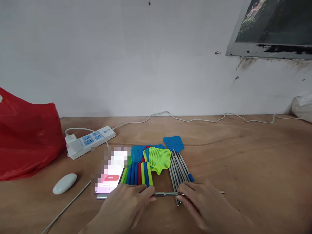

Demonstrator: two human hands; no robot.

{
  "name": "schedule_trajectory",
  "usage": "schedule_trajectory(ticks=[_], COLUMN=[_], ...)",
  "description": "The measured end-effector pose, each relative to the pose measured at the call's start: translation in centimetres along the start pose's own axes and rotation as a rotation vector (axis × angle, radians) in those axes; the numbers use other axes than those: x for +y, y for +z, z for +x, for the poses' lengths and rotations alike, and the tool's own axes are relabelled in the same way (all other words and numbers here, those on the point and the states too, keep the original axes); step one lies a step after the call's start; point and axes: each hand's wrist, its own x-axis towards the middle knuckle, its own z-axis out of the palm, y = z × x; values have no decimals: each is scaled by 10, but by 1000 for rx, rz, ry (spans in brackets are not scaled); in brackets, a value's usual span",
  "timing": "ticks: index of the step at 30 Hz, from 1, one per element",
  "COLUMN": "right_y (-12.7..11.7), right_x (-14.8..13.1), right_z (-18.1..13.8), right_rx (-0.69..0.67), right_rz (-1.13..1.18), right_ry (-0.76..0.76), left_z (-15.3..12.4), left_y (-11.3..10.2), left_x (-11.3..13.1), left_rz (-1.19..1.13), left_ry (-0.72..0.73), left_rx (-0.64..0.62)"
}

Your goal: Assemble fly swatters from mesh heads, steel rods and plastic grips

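Observation:
My left hand [126, 203] and my right hand [203, 203] both pinch a thin metal rod [167, 194] that lies crosswise near the table's front edge. Just behind the rod lies a row of coloured handle sleeves [137, 174] in green, blue and red. A green fly-swatter head [159, 158] rests on blue heads [137, 152], and another blue head [173, 143] lies further back. A bundle of metal rods [178, 169] lies beside them, under my right fingers.
A phone with a lit screen [109, 178] lies left of the sleeves. A white power strip [89, 140] with its cable, a white mouse-shaped object [64, 183] and a red plastic bag [26, 136] are at the left. A white wall stands behind the wooden table [255, 156].

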Motion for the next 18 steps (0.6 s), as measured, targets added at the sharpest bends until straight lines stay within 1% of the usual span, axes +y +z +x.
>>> schedule_trajectory(ticks=[3,5,6,7,10,13,18], right_y=[-7,-12,-13,-15,-17,-12,2], right_x=[6,16,21,26,37,45,51], right_z=[-6,-15,-20,-24,-34,-35,-33], right_rx=[2,114,137,101,128,124,101], right_rz=[33,-40,-69,-83,-137,-179,-237], right_ry=[29,65,84,103,54,-5,5], left_z=[-3,-7,-10,-13,-23,-27,-25], left_y=[0,-1,-1,-1,0,0,0], left_x=[-4,-11,-15,-20,-31,-38,-40], left_rz=[-48,-82,-87,-88,-33,-28,54], left_ry=[-11,-38,-58,-69,-99,-67,-68], left_rx=[35,77,90,89,134,157,101])
